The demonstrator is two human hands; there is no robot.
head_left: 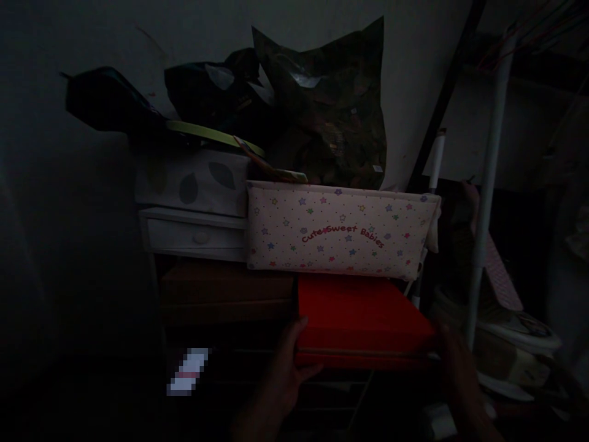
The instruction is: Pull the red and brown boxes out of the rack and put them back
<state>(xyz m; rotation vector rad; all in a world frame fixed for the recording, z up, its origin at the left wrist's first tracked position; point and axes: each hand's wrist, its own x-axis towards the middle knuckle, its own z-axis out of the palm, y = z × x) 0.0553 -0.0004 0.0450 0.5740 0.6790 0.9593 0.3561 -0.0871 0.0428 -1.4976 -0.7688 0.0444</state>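
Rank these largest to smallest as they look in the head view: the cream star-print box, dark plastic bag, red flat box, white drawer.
1. Cream star-print box and dark plastic bag: too alike to rank.
2. Red flat box, though camera nearness makes this unsure.
3. White drawer.

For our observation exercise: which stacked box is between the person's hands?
The red box, held at its sides by the left hand and right hand; the star-printed "Cute Sweet Babies" box above it is untouched.

Very dim, murky light throughout; deep shadow left of the red box (363, 316), faint pale glow above it, blocky pixelated blur below and left of it.
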